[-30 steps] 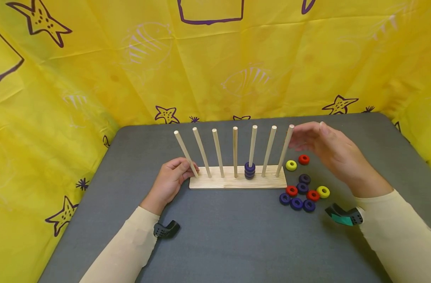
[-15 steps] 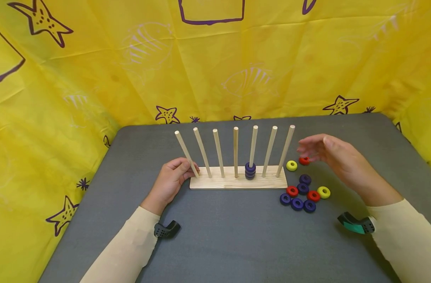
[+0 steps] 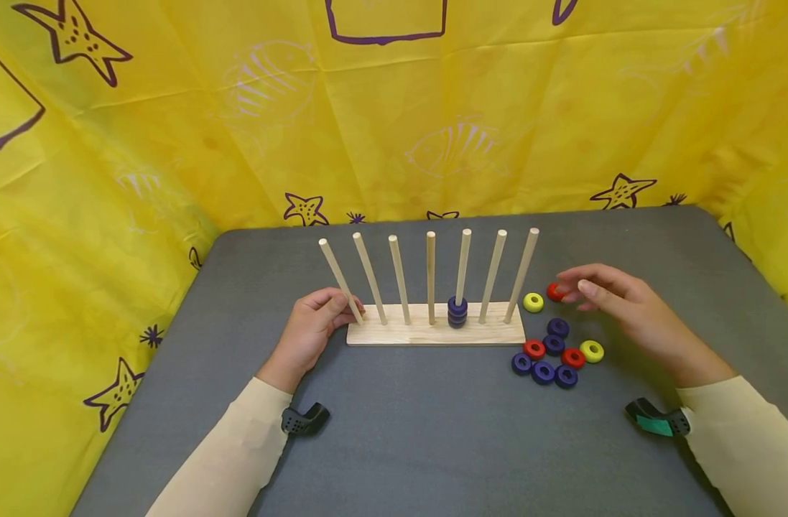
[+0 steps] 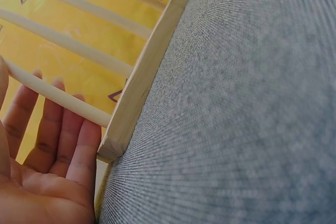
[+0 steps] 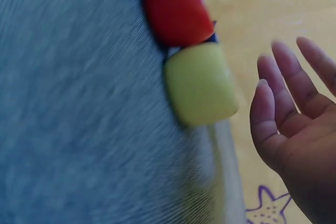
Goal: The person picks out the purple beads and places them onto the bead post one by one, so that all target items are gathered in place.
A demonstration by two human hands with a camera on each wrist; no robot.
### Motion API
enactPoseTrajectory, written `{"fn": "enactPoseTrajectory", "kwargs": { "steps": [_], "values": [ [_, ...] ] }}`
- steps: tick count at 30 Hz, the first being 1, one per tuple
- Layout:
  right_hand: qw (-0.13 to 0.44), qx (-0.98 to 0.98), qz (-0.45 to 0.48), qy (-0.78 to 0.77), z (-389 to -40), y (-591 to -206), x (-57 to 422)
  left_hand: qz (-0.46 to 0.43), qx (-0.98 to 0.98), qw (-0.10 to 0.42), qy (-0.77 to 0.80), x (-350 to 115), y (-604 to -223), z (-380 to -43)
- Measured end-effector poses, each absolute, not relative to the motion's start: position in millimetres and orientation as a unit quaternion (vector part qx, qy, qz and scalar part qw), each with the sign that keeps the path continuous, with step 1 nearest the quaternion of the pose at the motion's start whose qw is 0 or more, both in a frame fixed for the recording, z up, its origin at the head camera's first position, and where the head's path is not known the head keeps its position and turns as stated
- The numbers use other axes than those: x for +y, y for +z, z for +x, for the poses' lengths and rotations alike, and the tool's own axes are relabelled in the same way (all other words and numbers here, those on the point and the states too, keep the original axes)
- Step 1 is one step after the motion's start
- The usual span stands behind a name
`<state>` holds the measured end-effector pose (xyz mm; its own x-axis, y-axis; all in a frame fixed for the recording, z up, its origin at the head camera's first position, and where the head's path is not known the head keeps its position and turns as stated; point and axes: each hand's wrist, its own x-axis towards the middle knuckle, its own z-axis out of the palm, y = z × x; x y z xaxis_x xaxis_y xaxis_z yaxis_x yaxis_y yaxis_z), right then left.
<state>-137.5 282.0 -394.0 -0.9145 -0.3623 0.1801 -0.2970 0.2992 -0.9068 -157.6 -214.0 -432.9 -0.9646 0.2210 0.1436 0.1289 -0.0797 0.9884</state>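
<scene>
My left hand (image 3: 312,327) is at the left end of a wooden peg rack (image 3: 406,334), holding its leftmost peg (image 3: 342,281) low down. In the left wrist view the fingers lie behind that peg (image 4: 63,98), with the thumb on its near side. Three stacked dark blue rings (image 3: 457,313) sit on the fifth peg from the left. My right hand (image 3: 633,309), its fingers loosely bent, hovers beside a red ring (image 3: 554,291), partly covering it in the head view. Nothing is visible in its grasp; the right wrist view shows the fingers spread apart.
Right of the rack lie more loose rings: a yellow ring (image 3: 533,302), another yellow ring (image 3: 591,351), two red rings (image 3: 534,350) and several dark blue rings (image 3: 543,372). The grey table (image 3: 394,431) is backed by a yellow patterned cloth (image 3: 368,129).
My right hand has moved away from the rightmost peg, lower and to the right, to the far red ring. The left hand, rack and rings have stayed in place.
</scene>
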Motion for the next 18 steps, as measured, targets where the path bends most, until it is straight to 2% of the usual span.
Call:
{"fn": "enactPoseTrajectory", "kwargs": {
  "steps": [9, 18],
  "values": [
    [0.061, 0.848, -0.14, -0.508, -137.3, -407.1, 286.1, 0.121, 0.677, 0.032, 0.725, -212.2, -430.4, -156.8],
    [0.07, 0.844, -0.169, -0.504, -138.7, -416.7, 286.9, 0.117, 0.678, 0.035, 0.725, -213.9, -429.3, -154.9]
  ]
}}
